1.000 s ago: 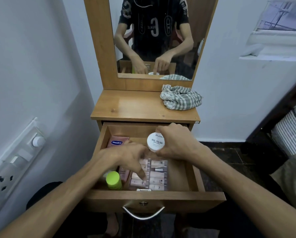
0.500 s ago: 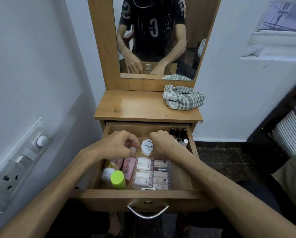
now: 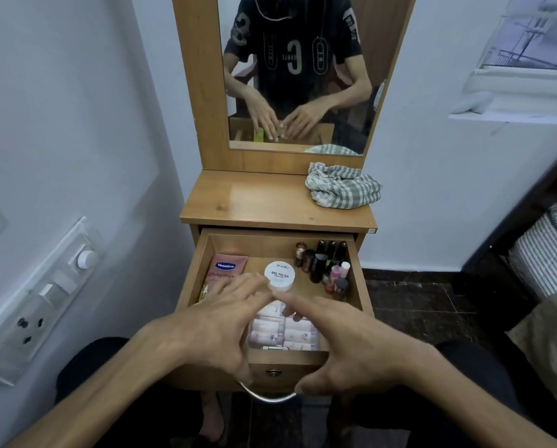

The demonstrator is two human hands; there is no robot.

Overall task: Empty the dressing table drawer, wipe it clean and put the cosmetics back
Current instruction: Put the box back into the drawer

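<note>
Both hands over the open drawer (image 3: pixel 356 279), cosmetics inside.
Left hand (image 3: pixel 217 324) and right hand (image 3: pixel 345 342) hover with fingers straight, holding nothing, above a clear case of small tubes (image 3: pixel 283 333) at the drawer front. White nail polish jar (image 3: pixel 279 275) mid-drawer, pink Vaseline sachet (image 3: pixel 227 270) back left, dark bottles (image 3: pixel 322 265) back right. Checked cloth (image 3: pixel 343 189) lies on the table (image 3: pixel 264 198).

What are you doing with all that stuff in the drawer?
A person sits at a dressing table with its drawer pulled open. Both hands are spread open over the front of it, the left hand and right hand above a clear case of small tubes. A nail polish remover jar, a Vaseline packet and little bottles sit inside. A checked cloth lies on top.
</note>
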